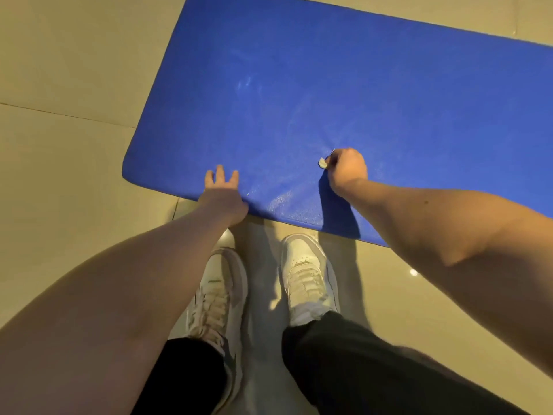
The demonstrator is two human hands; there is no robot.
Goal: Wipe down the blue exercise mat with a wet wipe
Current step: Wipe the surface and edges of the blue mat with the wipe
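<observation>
Fingers (332, 158) of right hand (347, 169): curled into a fist, knuckles up, pinching a small bunched wet wipe (322, 163); only a white scrap of it shows, at the left side of the fist.
Left hand (223, 191): fingers straight and spread, holding nothing, laid flat on the mat with the wrist at its near edge.
Blue exercise mat (329, 85): flat on the floor, running from the near left corner away to the upper right and out of the picture; its near edge lies just ahead of the person's toes.
Wet wipe on mat: pressed against the mat under the right hand, a little in from the near edge and to the right of the left hand; the two hands are apart.
Shine marks (245, 83): pale glossy streaks on the blue, one patch farther up the mat, another close to the near edge between the hands.
Shadow: the right forearm throws a dark band across the mat's near edge.
Floor (59, 85): large pale glossy tiles with thin joints, on all visible sides of the mat.
Shoes (308, 274): a white laced pair, side by side on the tiles, toes pointing at the mat.
Trousers (359, 354): dark, covering both ankles.
</observation>
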